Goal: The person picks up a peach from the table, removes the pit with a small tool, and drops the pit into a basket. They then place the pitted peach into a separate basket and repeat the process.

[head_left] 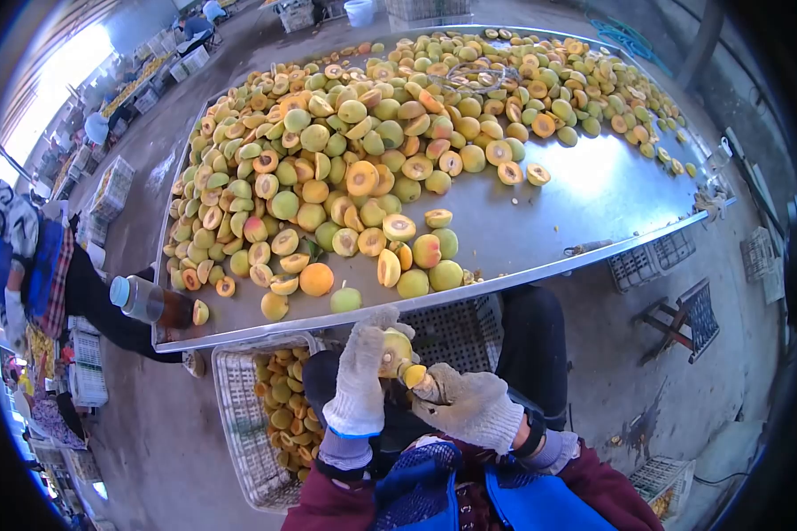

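My left hand (361, 367), in a soiled white knit glove, is closed around a yellow-green fruit (395, 347) just below the table's front edge. My right hand (469, 403), gloved too, grips a small tool whose tip is hard to make out. A yellow piece of fruit (413, 375) sits at the tool's end, against the held fruit. Above both hands, a large heap of fruit (328, 168), many of them halved, covers much of the metal table (496, 239).
Left of my legs stands a white crate (239, 429) holding halved fruit. A bottle of brown liquid (150, 303) is at the table's left corner. Another knife-like tool (587, 248) lies at the front edge. A folding stool (682, 320) stands right; a person (40, 257) is at far left.
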A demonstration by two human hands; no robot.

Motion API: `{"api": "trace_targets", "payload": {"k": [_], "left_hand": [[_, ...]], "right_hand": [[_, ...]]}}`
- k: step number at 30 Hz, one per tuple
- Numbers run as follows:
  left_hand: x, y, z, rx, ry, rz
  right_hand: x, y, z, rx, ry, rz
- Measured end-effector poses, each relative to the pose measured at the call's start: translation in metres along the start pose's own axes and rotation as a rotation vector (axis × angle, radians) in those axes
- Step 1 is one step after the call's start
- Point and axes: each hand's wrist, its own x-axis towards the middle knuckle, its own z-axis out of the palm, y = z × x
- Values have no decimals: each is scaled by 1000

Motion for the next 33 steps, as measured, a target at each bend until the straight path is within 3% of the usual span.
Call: {"api": "trace_targets", "payload": {"k": [1,3,5,6,8,11,12,14,17,24,27,29,31,32,33], "left_hand": [[0,-1,-2,-215,-58,-82],[-3,-6,-4,-191,-34,-40],[-12,-4,0,253,-111,269],[-12,-2,0,253,-110,267],[-11,5,-2,898,-125,469],[-8,4,-3,1057,-157,466],[-9,1,-1,1057,-157,466],[-14,-7,6,202,-106,75],[-15,-13,4,-26,-116,27],[-25,-15,13,108,-89,99],[-24,-15,19,192,-72,311],[-27,-1,18,351,-126,286],[-24,11,20,407,-160,236],[-23,11,20,278,-194,145],[-22,13,20,149,-214,69]], "right_hand": [[-1,0,1,1,-1,0],[-3,1,2,35,53,-39],[-3,0,0,-6,32,-24],[-3,0,-1,-46,13,-10],[0,-3,-4,-85,-31,29],[-3,3,4,-110,-27,41],[-5,6,7,-98,12,19],[-7,6,6,-44,47,-7],[-7,5,5,5,98,-66],[-9,7,10,-38,55,-77],[-13,-5,2,45,-81,62],[-12,-1,2,97,-110,59],[-10,-8,-10,378,-285,179],[-9,-22,-29,465,-342,299],[-9,-21,-27,447,-356,270]]}}
